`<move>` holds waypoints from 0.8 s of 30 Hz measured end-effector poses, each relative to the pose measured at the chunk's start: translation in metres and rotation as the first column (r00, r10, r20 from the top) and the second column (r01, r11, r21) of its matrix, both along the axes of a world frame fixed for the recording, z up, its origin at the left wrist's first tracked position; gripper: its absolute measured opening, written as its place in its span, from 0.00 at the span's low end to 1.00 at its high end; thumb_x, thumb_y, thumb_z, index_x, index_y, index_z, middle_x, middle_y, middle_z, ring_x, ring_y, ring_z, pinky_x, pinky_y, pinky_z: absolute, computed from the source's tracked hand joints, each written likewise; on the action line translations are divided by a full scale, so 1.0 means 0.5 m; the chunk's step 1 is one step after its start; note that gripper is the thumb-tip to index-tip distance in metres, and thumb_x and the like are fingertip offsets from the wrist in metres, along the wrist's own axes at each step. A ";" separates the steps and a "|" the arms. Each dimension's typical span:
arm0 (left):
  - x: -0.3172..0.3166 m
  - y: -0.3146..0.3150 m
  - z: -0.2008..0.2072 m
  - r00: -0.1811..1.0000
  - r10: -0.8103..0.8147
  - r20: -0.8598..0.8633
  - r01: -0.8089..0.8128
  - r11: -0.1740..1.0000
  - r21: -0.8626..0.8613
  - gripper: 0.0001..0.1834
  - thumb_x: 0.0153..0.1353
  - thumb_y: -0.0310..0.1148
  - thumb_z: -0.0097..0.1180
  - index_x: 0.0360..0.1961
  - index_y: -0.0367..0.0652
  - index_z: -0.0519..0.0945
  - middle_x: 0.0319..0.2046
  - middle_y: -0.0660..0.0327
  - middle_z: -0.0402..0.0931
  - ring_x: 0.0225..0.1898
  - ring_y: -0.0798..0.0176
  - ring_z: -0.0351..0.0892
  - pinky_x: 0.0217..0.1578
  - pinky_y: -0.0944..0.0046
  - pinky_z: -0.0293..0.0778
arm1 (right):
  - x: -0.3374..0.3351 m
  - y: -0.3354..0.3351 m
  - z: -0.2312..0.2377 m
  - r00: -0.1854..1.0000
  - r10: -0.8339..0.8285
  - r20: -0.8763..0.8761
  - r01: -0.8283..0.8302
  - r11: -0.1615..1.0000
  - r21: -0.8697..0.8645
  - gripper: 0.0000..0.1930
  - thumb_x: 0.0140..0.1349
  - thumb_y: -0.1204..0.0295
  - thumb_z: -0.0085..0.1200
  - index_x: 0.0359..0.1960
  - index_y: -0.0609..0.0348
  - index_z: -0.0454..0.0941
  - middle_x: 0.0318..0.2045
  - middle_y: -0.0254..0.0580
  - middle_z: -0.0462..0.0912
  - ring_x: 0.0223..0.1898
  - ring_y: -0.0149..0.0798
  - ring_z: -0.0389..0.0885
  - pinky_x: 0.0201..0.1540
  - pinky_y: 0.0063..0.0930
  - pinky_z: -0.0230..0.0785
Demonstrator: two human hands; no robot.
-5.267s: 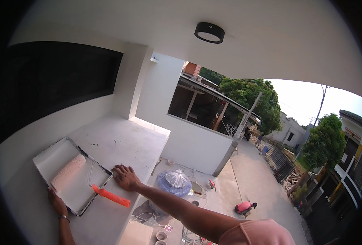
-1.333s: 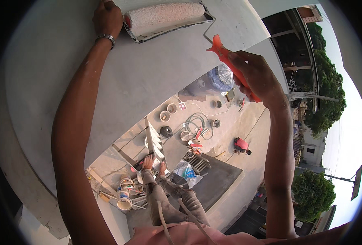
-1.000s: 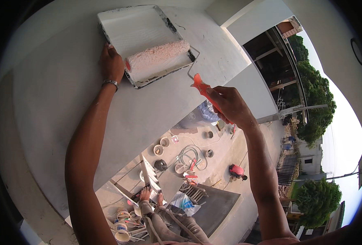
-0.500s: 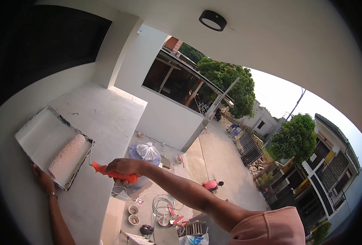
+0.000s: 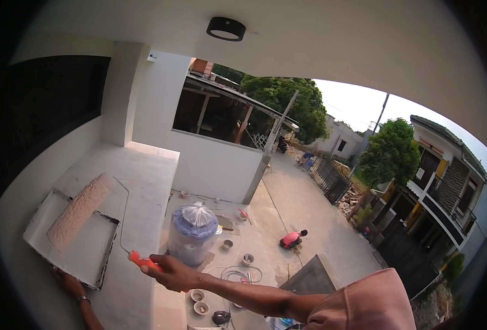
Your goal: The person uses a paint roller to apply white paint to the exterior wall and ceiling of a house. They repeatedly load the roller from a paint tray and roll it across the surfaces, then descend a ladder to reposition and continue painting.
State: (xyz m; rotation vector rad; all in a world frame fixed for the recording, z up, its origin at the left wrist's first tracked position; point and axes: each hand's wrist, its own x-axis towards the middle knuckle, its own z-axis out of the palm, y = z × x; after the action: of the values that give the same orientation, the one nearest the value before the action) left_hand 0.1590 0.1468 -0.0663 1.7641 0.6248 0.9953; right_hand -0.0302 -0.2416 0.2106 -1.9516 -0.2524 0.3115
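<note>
My right hand is closed around the orange handle of a paint roller. The roller's fluffy, pale pink sleeve, joined by a bent wire frame, is above the paint tray and crosses its far edge. White paint coats the tray, and its dark rim is smeared. At the tray's near left edge is my left hand, holding that edge with its fingertips partly hidden by it. A band circles the left wrist.
The tray rests on a grey ledge beside a wall with a dark window. Below the ledge stand a large plastic-covered bucket, small tubs and a coiled hose. A person in pink crouches farther off.
The roller has come up from inside the tray and swung across its far edge. My right hand has moved lower in view, still on the handle. My left hand stays at the tray; the view has shifted.
</note>
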 end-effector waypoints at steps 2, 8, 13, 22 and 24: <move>-0.003 -0.001 -0.001 0.999 -0.026 0.024 0.029 0.995 -0.099 0.37 0.80 0.54 0.36 0.70 0.26 0.66 0.70 0.35 0.65 0.69 0.38 0.68 0.69 0.50 0.64 | -0.038 -0.028 0.004 0.970 -0.112 0.215 0.103 0.993 0.053 0.24 0.77 0.47 0.48 0.42 0.60 0.73 0.22 0.30 0.70 0.19 0.23 0.68 0.20 0.27 0.64; 0.028 0.018 -0.065 0.999 0.034 0.018 -0.037 0.989 0.140 0.37 0.81 0.53 0.35 0.69 0.26 0.67 0.68 0.35 0.67 0.68 0.39 0.70 0.68 0.49 0.66 | -0.094 -0.150 0.070 0.800 -0.399 0.448 0.135 0.847 0.515 0.16 0.77 0.58 0.52 0.48 0.56 0.65 0.25 0.32 0.71 0.21 0.25 0.71 0.21 0.22 0.67; 0.034 0.040 -0.083 0.994 -0.085 -0.064 0.084 0.996 -0.013 0.36 0.81 0.51 0.35 0.70 0.25 0.66 0.70 0.35 0.65 0.71 0.39 0.65 0.71 0.49 0.62 | -0.076 -0.249 0.150 0.517 -0.579 0.630 0.155 0.787 0.597 0.16 0.79 0.57 0.47 0.46 0.57 0.64 0.23 0.36 0.72 0.17 0.27 0.70 0.16 0.23 0.64; 0.019 0.078 -0.082 0.977 0.048 -0.209 0.045 0.907 0.420 0.33 0.74 0.39 0.41 0.71 0.22 0.61 0.72 0.30 0.57 0.74 0.32 0.58 0.73 0.40 0.57 | 0.020 -0.364 0.247 0.342 -0.613 0.712 0.140 0.783 0.607 0.13 0.79 0.63 0.48 0.37 0.57 0.68 0.20 0.31 0.70 0.17 0.23 0.67 0.18 0.21 0.62; 0.017 0.071 -0.071 0.964 0.111 -0.242 0.038 0.841 0.540 0.33 0.73 0.36 0.42 0.71 0.21 0.60 0.73 0.29 0.56 0.75 0.31 0.56 0.73 0.39 0.55 | 0.033 -0.366 0.258 0.280 -0.633 0.722 0.152 0.772 0.618 0.12 0.78 0.64 0.50 0.36 0.56 0.67 0.20 0.29 0.70 0.18 0.21 0.66 0.20 0.19 0.61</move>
State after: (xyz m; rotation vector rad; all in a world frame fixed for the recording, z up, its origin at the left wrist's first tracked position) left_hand 0.1675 0.1821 -0.1019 2.4274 0.5761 1.0359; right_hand -0.0137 -0.4245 0.3396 -1.4288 -0.4588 -1.1890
